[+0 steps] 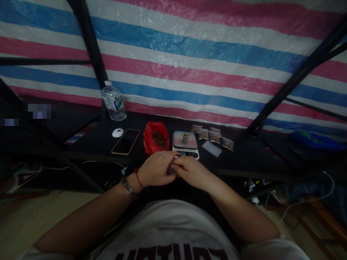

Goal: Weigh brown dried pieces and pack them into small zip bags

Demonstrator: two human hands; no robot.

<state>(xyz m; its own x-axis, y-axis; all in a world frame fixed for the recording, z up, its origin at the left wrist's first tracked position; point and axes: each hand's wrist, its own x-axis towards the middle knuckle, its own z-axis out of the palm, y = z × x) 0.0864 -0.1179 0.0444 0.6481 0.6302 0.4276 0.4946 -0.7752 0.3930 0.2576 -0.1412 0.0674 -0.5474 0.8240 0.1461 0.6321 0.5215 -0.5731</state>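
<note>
My left hand (156, 168) and my right hand (193, 172) meet in front of the table's near edge. Their fingers are closed together around a small, dark, shiny object (171, 169), mostly hidden, whose kind I cannot make out. Just beyond them lies a white digital kitchen scale (177, 140), its lower part partly covered by my fingers. On its plate stands a small clear container (185, 138) with brownish contents. Left of the scale, an open red plastic bag (148, 139) holds brown granular bits (159, 140).
Right of the scale lie several small filled zip bags (214, 136) and a flat, pale zip bag (211, 148). To the left are a phone (126, 142), a white oval case (118, 133) and a clear plastic bottle (115, 103). Dark metal posts (90, 43) frame the black table (92, 146).
</note>
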